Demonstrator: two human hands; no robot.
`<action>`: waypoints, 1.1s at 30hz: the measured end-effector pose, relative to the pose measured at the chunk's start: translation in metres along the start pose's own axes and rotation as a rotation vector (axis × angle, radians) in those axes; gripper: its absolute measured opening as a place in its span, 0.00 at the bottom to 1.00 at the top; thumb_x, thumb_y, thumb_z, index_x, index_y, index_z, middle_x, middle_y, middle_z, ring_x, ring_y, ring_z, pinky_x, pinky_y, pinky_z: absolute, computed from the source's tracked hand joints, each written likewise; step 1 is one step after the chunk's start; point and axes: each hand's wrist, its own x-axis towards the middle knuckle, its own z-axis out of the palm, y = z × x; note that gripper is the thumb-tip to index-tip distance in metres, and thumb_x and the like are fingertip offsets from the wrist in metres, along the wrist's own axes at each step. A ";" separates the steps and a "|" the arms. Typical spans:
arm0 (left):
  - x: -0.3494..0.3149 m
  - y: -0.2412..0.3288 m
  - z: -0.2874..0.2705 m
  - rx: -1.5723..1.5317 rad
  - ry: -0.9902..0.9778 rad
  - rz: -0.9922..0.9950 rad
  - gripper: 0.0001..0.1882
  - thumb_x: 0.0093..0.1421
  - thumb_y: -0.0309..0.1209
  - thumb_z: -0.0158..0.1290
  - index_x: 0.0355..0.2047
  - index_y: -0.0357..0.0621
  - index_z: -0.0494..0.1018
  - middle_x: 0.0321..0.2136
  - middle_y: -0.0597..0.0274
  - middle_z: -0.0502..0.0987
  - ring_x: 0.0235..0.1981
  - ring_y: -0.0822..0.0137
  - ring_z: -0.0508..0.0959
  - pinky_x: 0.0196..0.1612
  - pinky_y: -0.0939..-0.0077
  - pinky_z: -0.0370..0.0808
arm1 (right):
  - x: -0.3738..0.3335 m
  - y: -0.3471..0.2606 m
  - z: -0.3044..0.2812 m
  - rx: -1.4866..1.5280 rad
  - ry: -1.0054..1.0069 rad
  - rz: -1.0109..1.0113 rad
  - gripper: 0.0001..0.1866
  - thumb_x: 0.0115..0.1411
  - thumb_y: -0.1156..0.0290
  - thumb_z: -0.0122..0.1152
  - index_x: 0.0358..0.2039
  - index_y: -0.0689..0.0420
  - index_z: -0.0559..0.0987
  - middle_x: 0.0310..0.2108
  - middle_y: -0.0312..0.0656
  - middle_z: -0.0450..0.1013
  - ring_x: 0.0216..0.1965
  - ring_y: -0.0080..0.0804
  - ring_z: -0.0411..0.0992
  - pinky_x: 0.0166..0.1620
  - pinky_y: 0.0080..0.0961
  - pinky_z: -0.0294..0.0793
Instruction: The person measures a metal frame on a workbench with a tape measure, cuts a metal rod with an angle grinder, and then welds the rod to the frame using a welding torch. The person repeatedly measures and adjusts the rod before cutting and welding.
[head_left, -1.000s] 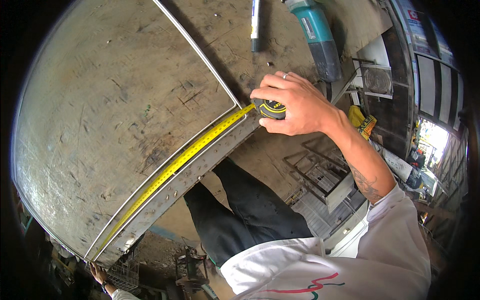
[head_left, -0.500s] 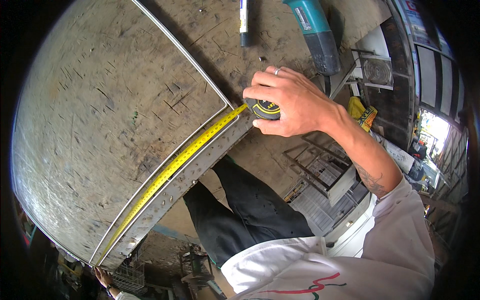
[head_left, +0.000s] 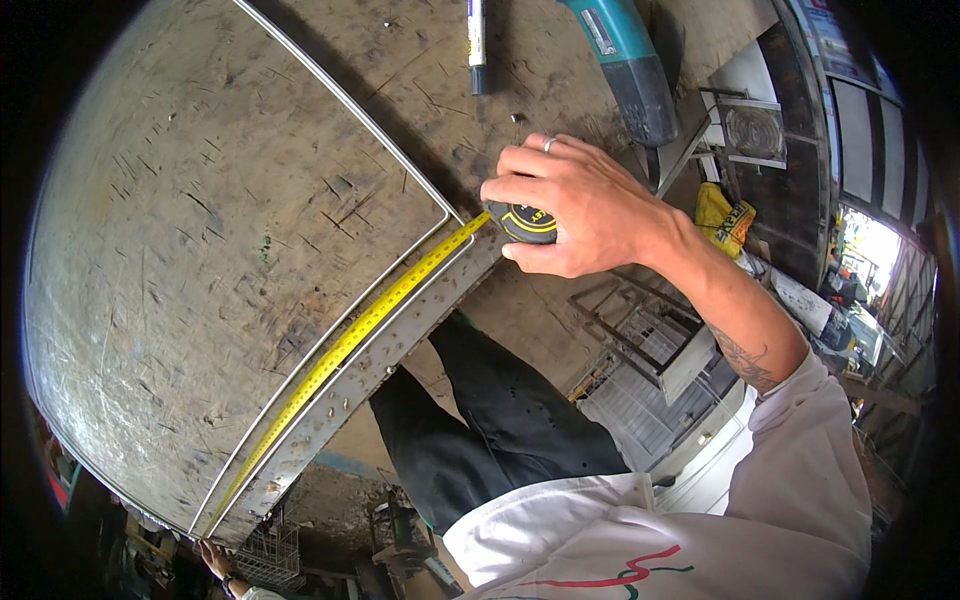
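Note:
My right hand (head_left: 585, 205) is closed around the black and yellow case of a tape measure (head_left: 530, 226) at the table's near right corner. Its yellow blade (head_left: 345, 347) runs out along the near edge to the lower left. There my left hand (head_left: 217, 562), small and partly hidden, has its fingers closed at the blade's far end. A thin metal rod frame (head_left: 345, 85) lies on the table, and the blade stretches between its two near rods.
The scratched metal-edged worktable (head_left: 190, 270) has a marker (head_left: 477, 50) and a teal power tool (head_left: 630, 75) at the back. To the right stand a metal frame (head_left: 650, 345) and a yellow bag (head_left: 725, 220). A wire basket (head_left: 270, 553) sits below the left corner.
My left hand and the blade's far end have shifted slightly to the right in view. The blade seems turned a little, and my right hand keeps its hold on the case.

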 end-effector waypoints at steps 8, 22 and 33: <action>-0.002 0.000 -0.003 -0.009 0.006 -0.043 0.39 0.67 0.57 0.63 0.74 0.69 0.64 0.74 0.68 0.67 0.67 0.53 0.72 0.56 0.57 0.72 | -0.001 0.003 0.005 -0.007 0.036 -0.041 0.28 0.52 0.58 0.76 0.51 0.57 0.81 0.46 0.43 0.74 0.49 0.46 0.73 0.55 0.42 0.76; -0.009 -0.002 -0.001 -0.070 0.003 -0.045 0.36 0.70 0.53 0.62 0.74 0.66 0.63 0.70 0.69 0.70 0.62 0.57 0.73 0.51 0.65 0.73 | -0.002 0.004 0.006 -0.014 0.044 -0.044 0.28 0.52 0.59 0.76 0.52 0.57 0.81 0.46 0.43 0.74 0.49 0.48 0.73 0.55 0.43 0.76; -0.008 -0.008 -0.004 -0.147 -0.023 -0.048 0.37 0.68 0.53 0.64 0.74 0.69 0.63 0.73 0.69 0.67 0.68 0.55 0.69 0.59 0.58 0.71 | -0.003 0.002 0.007 -0.035 0.042 -0.052 0.29 0.52 0.59 0.76 0.52 0.59 0.81 0.47 0.44 0.75 0.51 0.47 0.73 0.57 0.43 0.76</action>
